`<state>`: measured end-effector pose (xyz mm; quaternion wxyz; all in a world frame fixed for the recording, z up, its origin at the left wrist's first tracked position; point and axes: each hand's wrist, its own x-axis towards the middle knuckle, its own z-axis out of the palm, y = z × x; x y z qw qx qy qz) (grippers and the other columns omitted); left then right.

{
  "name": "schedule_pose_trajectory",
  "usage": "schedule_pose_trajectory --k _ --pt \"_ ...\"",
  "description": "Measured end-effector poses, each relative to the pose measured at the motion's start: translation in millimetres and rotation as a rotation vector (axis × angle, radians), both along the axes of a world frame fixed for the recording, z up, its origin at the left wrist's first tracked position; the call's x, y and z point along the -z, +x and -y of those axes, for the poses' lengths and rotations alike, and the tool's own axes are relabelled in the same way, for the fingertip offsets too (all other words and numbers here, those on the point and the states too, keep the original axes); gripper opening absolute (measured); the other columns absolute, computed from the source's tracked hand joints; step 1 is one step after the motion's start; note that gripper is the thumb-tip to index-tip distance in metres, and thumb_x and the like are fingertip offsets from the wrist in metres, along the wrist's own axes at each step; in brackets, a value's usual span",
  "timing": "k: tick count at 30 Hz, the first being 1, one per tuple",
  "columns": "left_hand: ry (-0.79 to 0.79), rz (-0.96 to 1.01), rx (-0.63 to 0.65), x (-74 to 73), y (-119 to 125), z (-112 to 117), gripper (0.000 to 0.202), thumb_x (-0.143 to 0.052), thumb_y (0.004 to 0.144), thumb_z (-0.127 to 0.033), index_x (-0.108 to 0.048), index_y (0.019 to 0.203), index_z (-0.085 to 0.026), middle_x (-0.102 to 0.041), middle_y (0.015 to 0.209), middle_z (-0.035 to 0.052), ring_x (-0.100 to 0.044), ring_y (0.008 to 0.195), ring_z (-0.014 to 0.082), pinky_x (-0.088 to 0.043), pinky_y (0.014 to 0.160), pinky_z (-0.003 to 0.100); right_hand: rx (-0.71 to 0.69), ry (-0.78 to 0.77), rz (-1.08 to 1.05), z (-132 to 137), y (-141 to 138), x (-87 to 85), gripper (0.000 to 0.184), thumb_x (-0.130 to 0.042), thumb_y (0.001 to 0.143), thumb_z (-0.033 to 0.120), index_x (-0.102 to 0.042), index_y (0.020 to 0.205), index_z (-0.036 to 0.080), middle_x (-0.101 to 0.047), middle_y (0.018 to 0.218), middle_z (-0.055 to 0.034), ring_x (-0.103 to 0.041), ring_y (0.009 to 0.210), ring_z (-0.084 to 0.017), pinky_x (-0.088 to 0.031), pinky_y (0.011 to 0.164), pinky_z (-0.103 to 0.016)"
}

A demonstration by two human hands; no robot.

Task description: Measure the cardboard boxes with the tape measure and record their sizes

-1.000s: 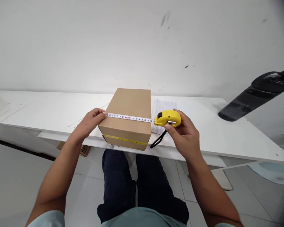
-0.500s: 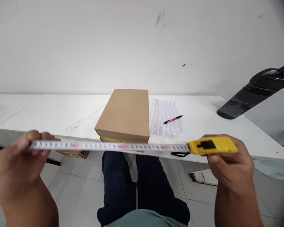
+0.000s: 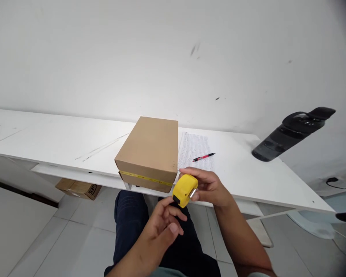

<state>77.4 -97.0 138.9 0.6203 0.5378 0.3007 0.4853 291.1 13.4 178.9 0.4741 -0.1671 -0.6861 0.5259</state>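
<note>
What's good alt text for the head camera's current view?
A right hand holds a yellow tape measure, the left hand close beside it, before a cardboard box on a white table. Right of the box, a red-and-black pen lies on a written sheet; farther right is a dark bottle.

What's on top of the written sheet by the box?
A red-and-black pen lies across the writing on the sheet. The right hand covers part of the sheet's near edge, so anything there can't be seen.
</note>
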Motion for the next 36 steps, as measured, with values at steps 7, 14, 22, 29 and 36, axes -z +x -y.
schedule_pose_trajectory --k 7,14,22,29,36 --pt "1.126 -0.775 -0.844 -40.1 -5.5 -45.6 0.072 -0.067 0.093 -0.039 -0.032 0.156 -0.026 -0.067 0.123 0.0133 -0.064 0.109 0.0271 -0.048 0.100 0.048 0.304 -0.315 -0.296 4.4 2.5 30.5 0.061 -0.096 0.060 0.046 -0.078 0.115 0.027 -0.076 0.091 -0.0044 -0.070 0.076 -0.020 -0.060 0.068 -0.032" --pt "1.051 -1.425 -0.717 -79.5 8.1 -92.1 0.045 -0.067 0.090 -0.043 -0.064 0.124 -0.014 -0.070 0.126 0.0171 -0.063 0.115 0.0367 -0.044 0.105 0.056 0.656 -0.365 -0.458 4.7 5.7 35.4 0.046 -0.090 0.072 0.043 -0.075 0.112 0.027 -0.076 0.105 -0.0038 -0.069 0.088 -0.018 -0.057 0.075 -0.030" --pt "1.082 -1.355 -0.436 -86.4 -130.4 -75.9 0.046 -0.055 0.096 -0.031 -0.051 0.141 -0.024 -0.044 0.158 0.0143 -0.043 0.146 0.0362 -0.038 0.118 0.059 0.696 -0.386 -0.478 12.4 42.3 32.6 0.046 -0.095 0.065 0.043 -0.078 0.104 0.026 -0.074 0.089 -0.0015 -0.063 0.068 -0.012 -0.051 0.054 -0.020" --pt "1.274 -1.182 -0.688 -70.4 -132.7 -43.1 0.045 -0.071 0.090 -0.027 -0.055 0.133 -0.027 -0.064 0.136 0.0133 -0.062 0.127 0.0291 -0.048 0.112 0.054 0.406 -0.357 -0.322 29.9 2.8 23.9 0.056 -0.095 0.066 0.044 -0.067 0.112 0.029 -0.069 0.078 0.0021 -0.055 0.047 -0.009 -0.046 0.039 -0.019" --pt "1.485 -0.966 -0.529 -46.9 -75.9 -28.5 0.026 -0.067 0.092 -0.016 -0.067 0.118 -0.020 -0.081 0.104 0.0052 -0.073 0.106 0.0177 -0.048 0.112 0.040 -0.020 -0.392 -0.188 60.4 -64.8 5.8 0.048 -0.087 0.080 0.032 -0.054 0.115 0.033 -0.071 0.086 0.0043 -0.064 0.057 -0.008 -0.054 0.053 -0.019"
